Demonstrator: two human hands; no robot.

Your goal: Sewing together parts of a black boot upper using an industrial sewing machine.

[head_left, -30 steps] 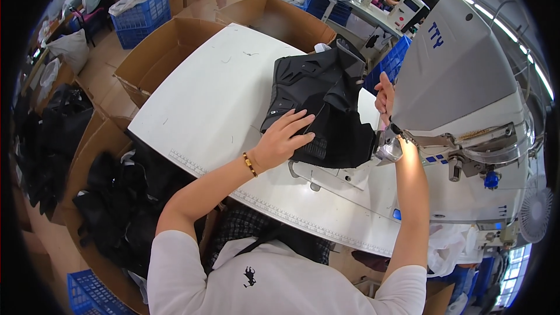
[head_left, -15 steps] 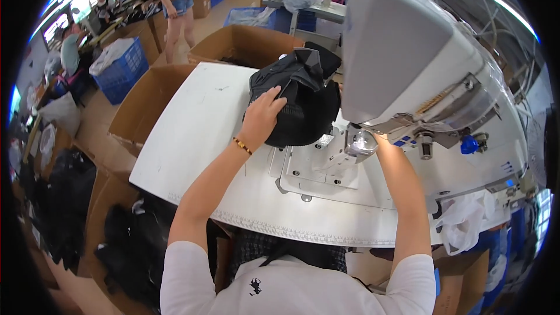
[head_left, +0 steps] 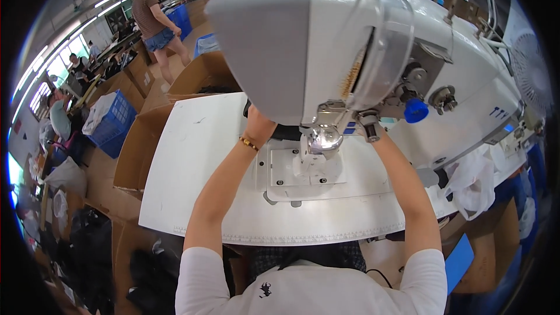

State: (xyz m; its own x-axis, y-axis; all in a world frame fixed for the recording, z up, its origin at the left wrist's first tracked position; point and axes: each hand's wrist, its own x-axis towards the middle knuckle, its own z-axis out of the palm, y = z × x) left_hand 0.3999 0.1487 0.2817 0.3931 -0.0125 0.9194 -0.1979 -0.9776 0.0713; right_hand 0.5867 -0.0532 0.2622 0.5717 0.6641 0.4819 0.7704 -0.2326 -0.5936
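Observation:
An industrial sewing machine [head_left: 262,41] with a white head leans over the white table [head_left: 198,169]. Most of a black sewn fabric piece [head_left: 287,133] is hidden behind that head; a dark strip of it shows beside the needle area [head_left: 324,139]. At the strip's left end is my left hand [head_left: 261,124], its back visible and its fingers hidden by the machine head. My right forearm [head_left: 399,169] reaches up past the machine's right side. Machine parts cover the right hand, so its fingers do not show.
Open cardboard boxes [head_left: 137,151] stand beyond the table's left edge, and black fabric [head_left: 90,236] is heaped at lower left. A blue crate [head_left: 116,125] sits farther off. A white plastic bag [head_left: 475,181] hangs at right. Another person [head_left: 154,17] stands in the background.
My view has shifted, and the machine head now covers more of the table. The black piece and my left hand's fingers, plainly visible before, have gone mostly behind it.

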